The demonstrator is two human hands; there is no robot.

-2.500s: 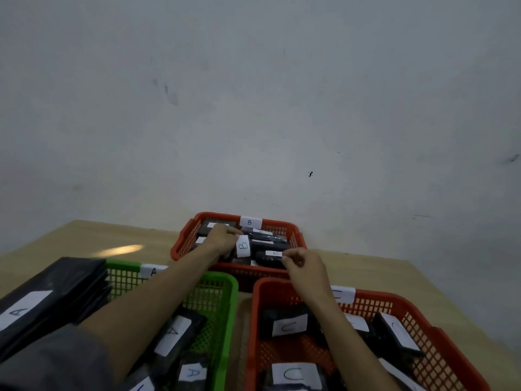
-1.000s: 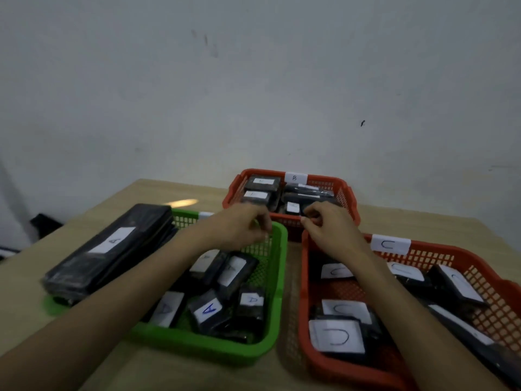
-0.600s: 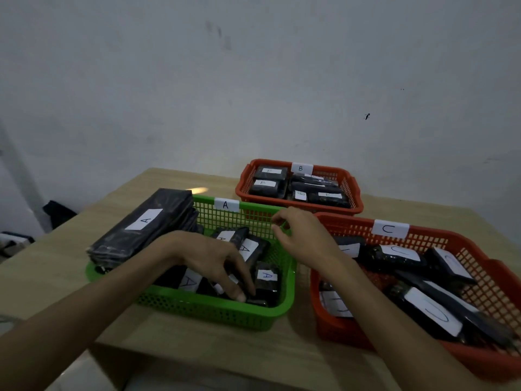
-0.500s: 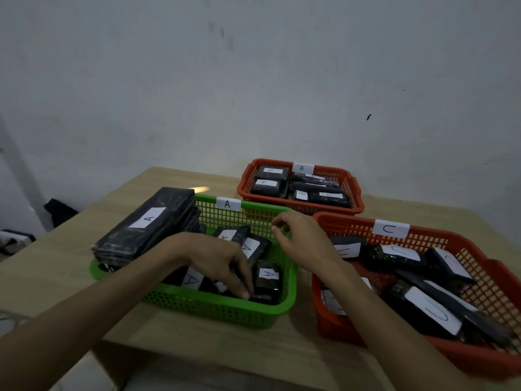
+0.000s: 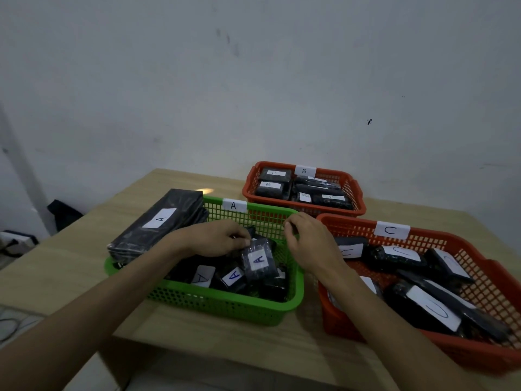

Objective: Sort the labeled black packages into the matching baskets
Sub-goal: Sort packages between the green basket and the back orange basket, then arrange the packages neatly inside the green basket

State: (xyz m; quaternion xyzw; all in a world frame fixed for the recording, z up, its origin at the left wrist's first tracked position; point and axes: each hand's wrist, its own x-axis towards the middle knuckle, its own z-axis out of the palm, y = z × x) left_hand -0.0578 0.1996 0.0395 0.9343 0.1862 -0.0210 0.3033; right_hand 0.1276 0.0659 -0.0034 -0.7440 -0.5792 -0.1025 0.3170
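A green basket (image 5: pixel 225 306) tagged A holds several black packages with A labels. My left hand (image 5: pixel 214 241) is inside it, fingers pinching the top of a small black package labeled A (image 5: pixel 259 262) that stands tilted. My right hand (image 5: pixel 307 244) hovers over the green basket's right rim, fingers curled and holding nothing. A long black package labeled A (image 5: pixel 158 221) lies across the basket's left end. The orange basket tagged C (image 5: pixel 479 351) at the right holds C packages. A smaller orange basket tagged B (image 5: pixel 249 190) at the back holds B packages.
The baskets stand on a light wooden table (image 5: pixel 56 272) against a white wall. The table's near edge runs just below the green basket. A dark bag (image 5: pixel 62 214) and other items lie on the floor at the left.
Both hands pulled back from the B basket to the green A basket. My left hand dipped among the A packages and now has lifted one up by its top.
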